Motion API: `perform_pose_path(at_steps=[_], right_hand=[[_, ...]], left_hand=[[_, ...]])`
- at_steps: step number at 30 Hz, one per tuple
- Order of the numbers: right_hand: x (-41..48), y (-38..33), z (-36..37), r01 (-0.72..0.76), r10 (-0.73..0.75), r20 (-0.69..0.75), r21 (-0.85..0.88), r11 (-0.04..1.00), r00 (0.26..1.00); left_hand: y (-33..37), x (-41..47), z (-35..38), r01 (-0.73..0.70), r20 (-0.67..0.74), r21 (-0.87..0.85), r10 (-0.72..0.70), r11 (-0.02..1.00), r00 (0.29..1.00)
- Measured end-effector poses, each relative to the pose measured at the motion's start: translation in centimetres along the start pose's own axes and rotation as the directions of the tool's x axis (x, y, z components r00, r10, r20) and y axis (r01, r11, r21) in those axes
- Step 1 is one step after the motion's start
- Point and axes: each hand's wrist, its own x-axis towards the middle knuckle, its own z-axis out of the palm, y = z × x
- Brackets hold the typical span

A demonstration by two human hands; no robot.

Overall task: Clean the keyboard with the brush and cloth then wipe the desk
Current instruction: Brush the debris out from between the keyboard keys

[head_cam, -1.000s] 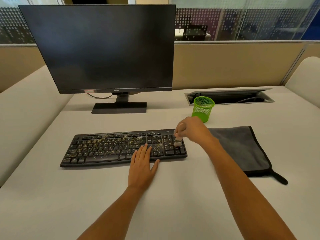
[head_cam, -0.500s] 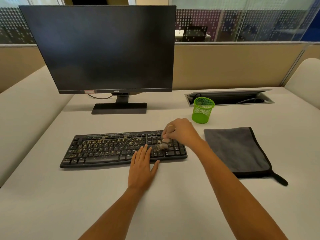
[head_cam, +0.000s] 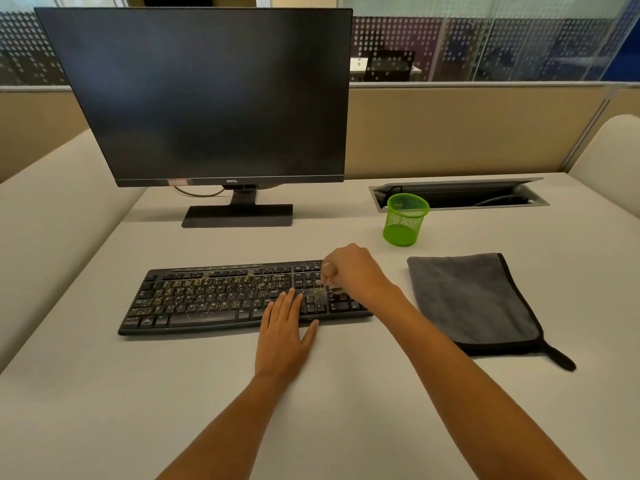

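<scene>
Nearest me, my left hand [head_cam: 285, 337] lies flat on the desk [head_cam: 104, 410], fingers straight and close together, thumb splayed, fingertips on the front edge of the keyboard [head_cam: 207, 299]. Past it, my right hand [head_cam: 355, 271] is curled round the brush [head_cam: 329, 269] above the speckled keys at the keyboard's right end. The grey cloth [head_cam: 474, 299] lies folded near the keyboard's right end. A green mesh cup [head_cam: 405, 220] and the monitor [head_cam: 207, 98] stand behind.

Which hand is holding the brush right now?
The right hand, curled round the brush over the keyboard; the left hand lies flat, holding nothing.
</scene>
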Motion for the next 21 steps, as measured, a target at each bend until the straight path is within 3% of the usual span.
perform_pose_path(at_steps=[4,10,15,18,21], right_hand=[[-0.7,0.7,-1.3,0.053,-0.032,-0.084,0.261,0.964,0.996],[-0.3,2.7,-2.7,-0.130,0.130,-0.057,0.009,0.991,0.990],[0.5,0.7,0.2,-0.097,0.090,-0.073,-0.108,0.989,0.993],[0.8,-0.9,1.1,-0.047,0.045,-0.033,-0.057,0.997,0.998],[0.4,-0.7,0.5,0.009,-0.004,-0.026,0.166,0.986,1.000]], left_hand=[[-0.1,0.0,-0.1,0.000,-0.005,-0.006,0.000,1.000,1.000],[0.0,0.0,-0.1,-0.006,-0.008,-0.004,0.006,1.000,1.000],[0.0,0.0,0.1,-0.002,-0.006,0.000,0.002,1.000,1.000],[-0.1,0.1,0.1,-0.006,-0.012,-0.003,0.006,1.000,1.000],[-0.1,0.1,0.1,-0.005,-0.008,-0.004,0.005,1.000,1.000]])
